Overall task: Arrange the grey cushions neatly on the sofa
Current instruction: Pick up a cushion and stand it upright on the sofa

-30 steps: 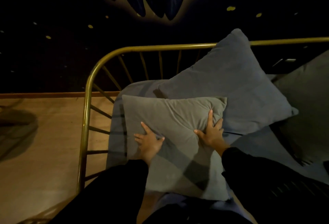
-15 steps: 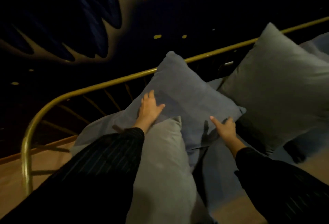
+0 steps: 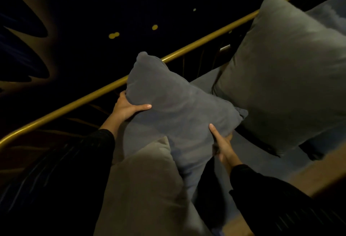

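Note:
A blue-grey cushion (image 3: 174,108) is held up on its corner in front of the sofa's gold back rail (image 3: 202,40). My left hand (image 3: 127,109) grips its left edge, thumb lying across the front. My right hand (image 3: 221,144) grips its lower right edge, thumb up on the face. A lighter grey cushion (image 3: 146,189) lies in front, below the held one. A larger grey cushion (image 3: 292,78) leans on the rail to the right, with another pale one (image 3: 331,14) partly hidden behind it.
The sofa's blue-grey seat (image 3: 249,157) shows between the cushions. Thin gold bars run under the rail. A dark wall (image 3: 93,10) with yellow dots and large leaf shapes stands behind. A wooden floor strip (image 3: 318,172) shows at lower right.
My hands left the light grey cushion, went to the blue-grey one behind it, and now both grip it by its edges. It is tilted and lifted. The view has swung right.

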Demonstrator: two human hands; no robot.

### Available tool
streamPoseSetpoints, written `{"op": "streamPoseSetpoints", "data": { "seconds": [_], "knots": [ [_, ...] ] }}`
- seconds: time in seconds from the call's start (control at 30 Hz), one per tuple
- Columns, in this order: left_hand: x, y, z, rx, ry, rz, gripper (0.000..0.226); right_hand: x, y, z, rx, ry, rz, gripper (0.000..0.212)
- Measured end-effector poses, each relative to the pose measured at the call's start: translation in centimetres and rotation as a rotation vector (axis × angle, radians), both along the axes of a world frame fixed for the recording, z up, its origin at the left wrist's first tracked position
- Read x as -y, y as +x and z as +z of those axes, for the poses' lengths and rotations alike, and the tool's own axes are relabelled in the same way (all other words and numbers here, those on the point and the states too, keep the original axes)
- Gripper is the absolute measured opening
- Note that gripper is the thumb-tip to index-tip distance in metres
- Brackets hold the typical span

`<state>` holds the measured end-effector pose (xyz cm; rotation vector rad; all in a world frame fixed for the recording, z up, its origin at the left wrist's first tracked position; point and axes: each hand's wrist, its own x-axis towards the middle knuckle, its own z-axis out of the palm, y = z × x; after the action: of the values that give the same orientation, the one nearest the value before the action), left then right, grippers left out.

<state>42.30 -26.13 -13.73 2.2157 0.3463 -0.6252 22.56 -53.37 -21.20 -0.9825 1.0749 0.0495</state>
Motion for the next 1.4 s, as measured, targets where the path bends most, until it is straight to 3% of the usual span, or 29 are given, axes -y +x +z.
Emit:
{"op": "streamPoseSetpoints", "data": {
  "seconds": [0.1,0.2,0.27,0.4,0.57,0.73,0.97,1.4],
  "knots": [
    [0.3,-0.6,0.5,0.007,-0.019,0.039,0.115,-0.2,-0.3,0.2,0.029,0.029,-0.044,0.139],
    [0.0,-2.1,1.4,0.067,-0.068,0.078,0.101,-1.0,-1.2,1.3,0.081,0.026,-0.069,0.127],
    [-0.7,-3.4,2.6,0.089,-0.132,0.094,0.101,-1.6,-1.9,2.4,0.112,0.023,-0.085,0.113],
    [-3.5,-5.5,5.8,0.145,-0.26,0.104,0.126,-2.9,-2.9,5.8,0.173,-0.059,-0.102,0.1],
    [-7.3,-9.1,10.7,0.238,-0.401,0.152,0.103,-5.2,-3.1,11.8,0.331,-0.168,-0.049,0.092],
    [-11.7,-12.3,13.7,0.34,-0.504,0.281,0.092,-7.4,-0.9,17.1,0.53,-0.324,0.103,0.092],
    [-19.0,-14.8,16.1,0.46,-0.586,0.435,0.101,-12.4,3.8,22.0,0.695,-0.445,0.35,0.1],
    [-28.6,-20.7,8.7,0.352,-0.505,0.727,0.09,-23.8,8.7,17.6,0.63,-0.401,0.75,0.108]
  ]
}}
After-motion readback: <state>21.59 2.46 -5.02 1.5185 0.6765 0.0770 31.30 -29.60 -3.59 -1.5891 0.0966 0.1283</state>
